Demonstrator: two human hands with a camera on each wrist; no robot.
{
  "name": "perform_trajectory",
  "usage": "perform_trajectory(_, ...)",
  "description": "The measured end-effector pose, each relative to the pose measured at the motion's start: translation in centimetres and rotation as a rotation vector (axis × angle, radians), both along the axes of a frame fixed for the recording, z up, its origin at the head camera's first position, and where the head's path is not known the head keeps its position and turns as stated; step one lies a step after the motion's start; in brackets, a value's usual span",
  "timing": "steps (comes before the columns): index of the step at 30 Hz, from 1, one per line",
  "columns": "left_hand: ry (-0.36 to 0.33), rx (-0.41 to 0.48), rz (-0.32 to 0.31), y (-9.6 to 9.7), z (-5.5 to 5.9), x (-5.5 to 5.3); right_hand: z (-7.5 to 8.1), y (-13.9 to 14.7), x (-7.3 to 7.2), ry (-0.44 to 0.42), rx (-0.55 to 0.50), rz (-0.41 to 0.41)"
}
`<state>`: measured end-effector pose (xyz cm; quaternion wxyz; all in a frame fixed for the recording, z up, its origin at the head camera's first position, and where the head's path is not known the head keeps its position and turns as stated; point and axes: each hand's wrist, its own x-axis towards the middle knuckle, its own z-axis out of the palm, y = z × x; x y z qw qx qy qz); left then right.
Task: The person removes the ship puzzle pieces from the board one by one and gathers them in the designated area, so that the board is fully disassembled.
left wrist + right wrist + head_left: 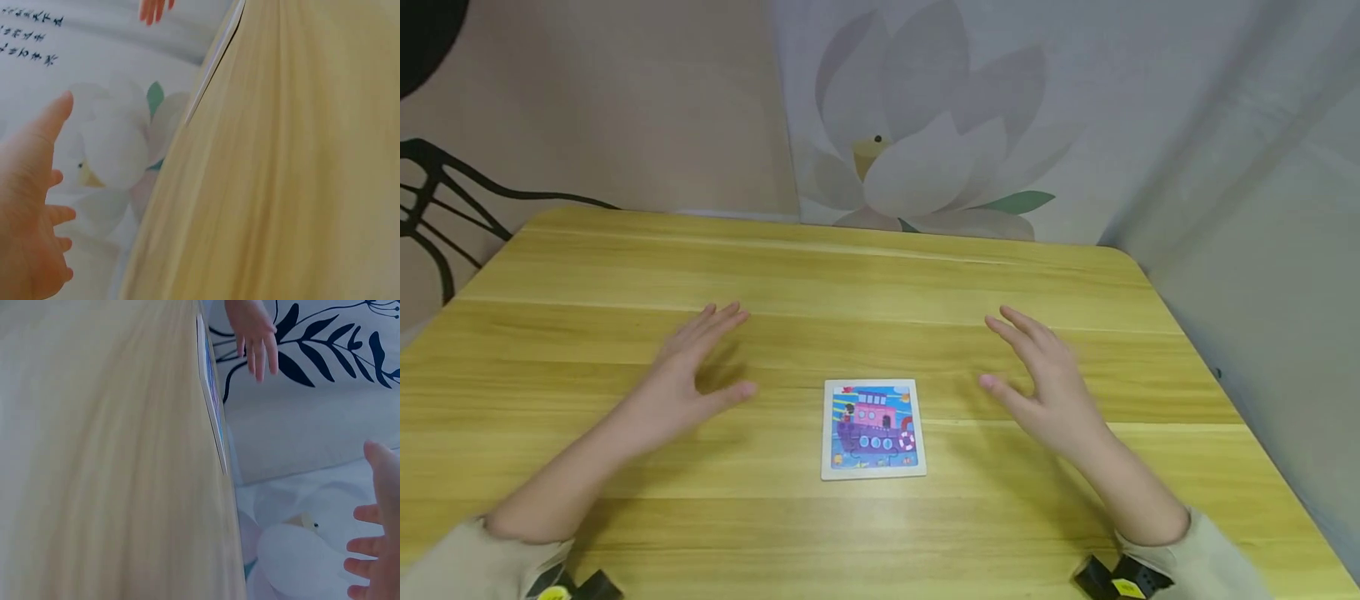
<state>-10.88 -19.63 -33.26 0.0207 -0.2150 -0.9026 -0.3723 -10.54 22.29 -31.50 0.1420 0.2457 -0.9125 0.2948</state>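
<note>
A square jigsaw puzzle [874,429] in a pale frame lies flat on the wooden table, its picture a purple and pink boat on blue. To its left, my left hand [688,379] hovers over the table with fingers spread and the thumb pointing inward. On the other side, my right hand [1048,383] is held in much the same way. Neither hand touches the puzzle. From the left wrist view, the left hand [28,206] shows nothing in its grasp. The right hand [381,531] is likewise bare in the right wrist view, with the puzzle [211,394] seen edge-on.
The wooden table [872,542] spreads under both hands. A black chair [437,183] stands beyond its left corner. Behind the table hangs a curtain with a large flower print [932,133]. Black wrist cameras [1123,577] sit at both sleeves.
</note>
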Motion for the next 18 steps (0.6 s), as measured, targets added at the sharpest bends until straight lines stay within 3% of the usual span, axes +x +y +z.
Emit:
perform_trajectory(7, -0.01, -0.021, -0.049, 2.1, -1.4, -0.1, -0.6, -1.8, 0.0, -0.053, -0.019, 0.06)
perform_trajectory(18, -0.09, -0.079, -0.087, 4.8, -2.8, 0.6, -1.2, -4.8, 0.2, -0.118, -0.033, 0.152)
